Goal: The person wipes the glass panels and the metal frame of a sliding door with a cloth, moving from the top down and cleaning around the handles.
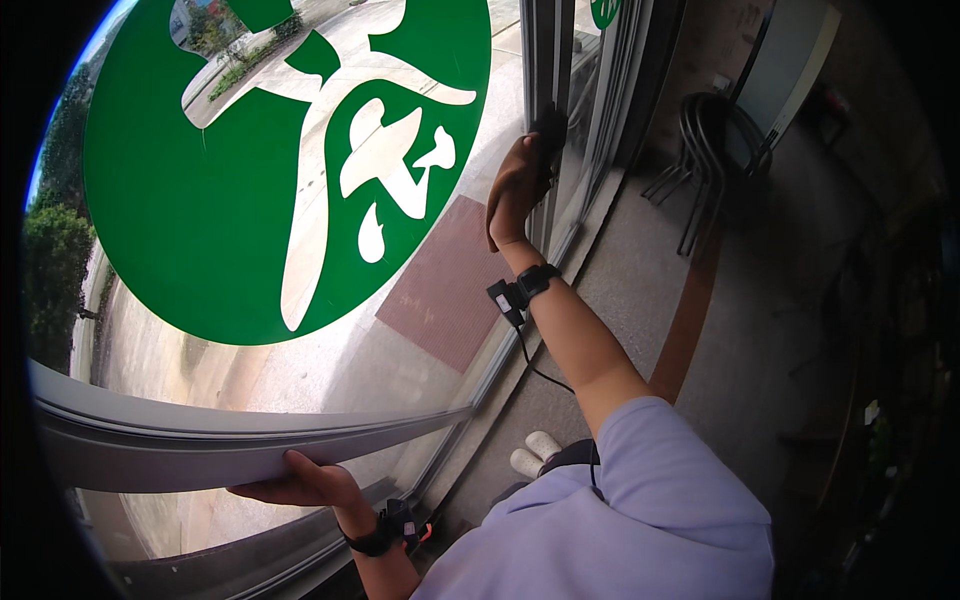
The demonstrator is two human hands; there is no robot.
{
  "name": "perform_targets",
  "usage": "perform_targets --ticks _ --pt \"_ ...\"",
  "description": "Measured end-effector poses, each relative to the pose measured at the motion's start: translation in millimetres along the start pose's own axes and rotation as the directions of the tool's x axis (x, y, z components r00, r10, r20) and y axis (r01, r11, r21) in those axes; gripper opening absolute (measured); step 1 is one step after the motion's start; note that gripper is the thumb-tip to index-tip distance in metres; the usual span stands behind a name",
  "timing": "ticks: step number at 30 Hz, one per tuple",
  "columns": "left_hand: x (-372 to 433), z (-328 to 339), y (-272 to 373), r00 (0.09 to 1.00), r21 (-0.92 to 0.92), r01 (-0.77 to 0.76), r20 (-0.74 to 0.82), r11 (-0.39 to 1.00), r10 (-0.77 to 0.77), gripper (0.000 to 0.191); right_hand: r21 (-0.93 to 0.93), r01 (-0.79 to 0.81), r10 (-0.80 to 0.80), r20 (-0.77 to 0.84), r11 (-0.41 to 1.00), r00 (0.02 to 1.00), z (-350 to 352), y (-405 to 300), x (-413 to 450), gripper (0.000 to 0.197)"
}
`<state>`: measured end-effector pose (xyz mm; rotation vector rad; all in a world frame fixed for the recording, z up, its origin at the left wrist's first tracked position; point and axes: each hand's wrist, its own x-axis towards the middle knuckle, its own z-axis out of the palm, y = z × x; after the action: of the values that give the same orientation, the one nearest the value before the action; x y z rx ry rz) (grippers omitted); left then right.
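Observation:
A large glass door panel with a round green sticker bearing white writing fills the left side. Its grey metal frame bends across the lower left. My left hand holds that frame, thumb on its face and fingers along its lower edge. Farther up, my right hand rests against the dark upright frame, beside a black fitting; its fingertips are partly hidden in shadow. Both wrists wear black straps with small devices; a cable runs from the right one.
A reddish-brown mat lies outside beyond the glass. Stacked metal-framed chairs stand at the upper right near a pale leaning panel. A floor track runs beside pale clogs.

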<state>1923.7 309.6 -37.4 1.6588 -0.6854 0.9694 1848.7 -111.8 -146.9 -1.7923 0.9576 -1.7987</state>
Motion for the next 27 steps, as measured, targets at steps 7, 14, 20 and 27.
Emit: perform_targets --ticks 7,14,20,27 --pt "6 8 1 0.998 0.039 -0.052 0.021 0.998 0.051 0.079 0.593 -0.793 0.929 0.197 0.141 0.313 8 -6 -116 0.061" --pt "5 8 7 0.997 -0.069 -0.073 0.026 0.995 0.075 0.083 0.245 0.062 -0.062 -0.006 0.967 0.998 -5 -236 -176 0.063" --pt "0 -3 -7 0.997 -0.038 -0.068 0.022 0.997 0.069 0.083 0.298 0.615 -0.649 0.020 0.730 0.760 -2 -194 -233 0.052" --pt "0 -1 -3 0.993 -0.006 -0.114 0.039 0.993 0.114 0.085 0.478 -0.767 0.880 -0.031 0.429 0.473 20 -71 -228 0.044"
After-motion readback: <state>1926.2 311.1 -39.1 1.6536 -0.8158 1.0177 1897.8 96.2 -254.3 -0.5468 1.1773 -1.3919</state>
